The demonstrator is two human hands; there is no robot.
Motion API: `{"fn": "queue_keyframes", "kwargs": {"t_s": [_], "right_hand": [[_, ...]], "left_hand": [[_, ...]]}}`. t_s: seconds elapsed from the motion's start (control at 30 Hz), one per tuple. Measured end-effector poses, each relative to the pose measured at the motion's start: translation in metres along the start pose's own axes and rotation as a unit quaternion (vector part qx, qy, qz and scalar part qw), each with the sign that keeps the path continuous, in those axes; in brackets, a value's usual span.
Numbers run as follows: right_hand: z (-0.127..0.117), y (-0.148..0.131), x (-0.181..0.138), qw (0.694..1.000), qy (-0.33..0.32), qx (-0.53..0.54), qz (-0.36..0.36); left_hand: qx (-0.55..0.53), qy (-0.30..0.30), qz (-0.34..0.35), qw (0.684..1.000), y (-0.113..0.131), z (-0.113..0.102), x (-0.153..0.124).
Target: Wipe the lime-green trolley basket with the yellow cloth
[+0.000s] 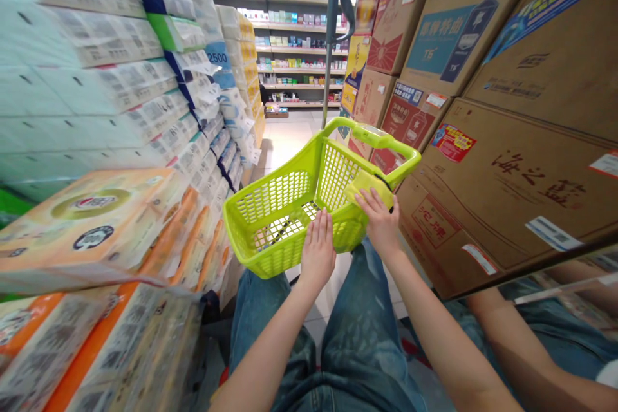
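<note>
A lime-green plastic shopping basket (290,190) with slotted walls rests at my knees, its raised handle toward the right. My left hand (319,243) lies against the near side wall, fingers straight and together over the rim. On the rim near the handle, my right hand (379,215) presses a folded yellow cloth (361,185), with its fingers bent over it. A dark edge shows along the cloth's far side. Nothing lies inside the basket; its slotted floor is visible.
Stacked tissue packs (96,219) line the left, close to the basket. Cardboard cartons (521,187) rise on the right, above a reflective panel (545,335). A metal pole (330,71) with a dark hook stands behind the basket. Stocked shelves (299,48) close off the aisle.
</note>
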State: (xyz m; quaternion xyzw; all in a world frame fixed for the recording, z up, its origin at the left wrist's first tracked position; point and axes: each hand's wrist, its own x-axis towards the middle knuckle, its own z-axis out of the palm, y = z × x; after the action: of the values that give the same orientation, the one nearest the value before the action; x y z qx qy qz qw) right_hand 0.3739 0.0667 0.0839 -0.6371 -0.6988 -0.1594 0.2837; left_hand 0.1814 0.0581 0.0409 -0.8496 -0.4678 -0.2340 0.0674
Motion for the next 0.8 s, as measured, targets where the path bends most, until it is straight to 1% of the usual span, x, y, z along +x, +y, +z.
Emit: {"fn": "queue_keyframes", "kwargs": {"t_s": [0.07, 0.1, 0.17, 0.27, 0.4, 0.5, 0.57, 0.63, 0.73, 0.8], "right_hand": [[-0.004, 0.016, 0.011, 0.998, 0.038, -0.012, 0.050], [-0.005, 0.019, 0.014, 0.996, 0.053, -0.014, 0.070], [-0.003, 0.014, 0.016, 0.994, 0.061, -0.012, 0.091], [0.007, -0.016, 0.006, 0.996, 0.032, -0.004, 0.080], [0.019, -0.064, -0.015, 0.999, -0.028, 0.018, 0.023], [0.019, -0.079, -0.019, 0.999, -0.042, 0.031, 0.013], [0.016, -0.077, -0.017, 0.998, -0.051, 0.031, 0.004], [0.013, -0.065, -0.013, 0.998, -0.061, 0.028, -0.021], [0.006, -0.035, -0.004, 0.998, -0.053, 0.010, -0.036], [0.002, -0.012, 0.004, 1.000, -0.023, -0.009, -0.013]], "left_hand": [[-0.004, -0.002, 0.001, 1.000, 0.000, 0.000, 0.000], [-0.004, -0.003, 0.001, 1.000, 0.000, 0.000, 0.000], [-0.001, -0.004, -0.002, 1.000, 0.000, 0.001, 0.000], [0.006, -0.002, -0.004, 1.000, 0.000, 0.003, 0.000], [0.009, 0.011, -0.004, 1.000, -0.001, 0.005, 0.000], [0.004, 0.019, -0.004, 1.000, -0.001, 0.005, 0.000], [0.000, 0.020, -0.005, 1.000, -0.001, 0.005, 0.000], [-0.003, 0.017, -0.008, 1.000, -0.001, 0.004, 0.000], [-0.003, 0.009, -0.007, 1.000, 0.000, 0.003, 0.000], [-0.001, 0.002, -0.003, 1.000, 0.000, 0.002, 0.000]]}}
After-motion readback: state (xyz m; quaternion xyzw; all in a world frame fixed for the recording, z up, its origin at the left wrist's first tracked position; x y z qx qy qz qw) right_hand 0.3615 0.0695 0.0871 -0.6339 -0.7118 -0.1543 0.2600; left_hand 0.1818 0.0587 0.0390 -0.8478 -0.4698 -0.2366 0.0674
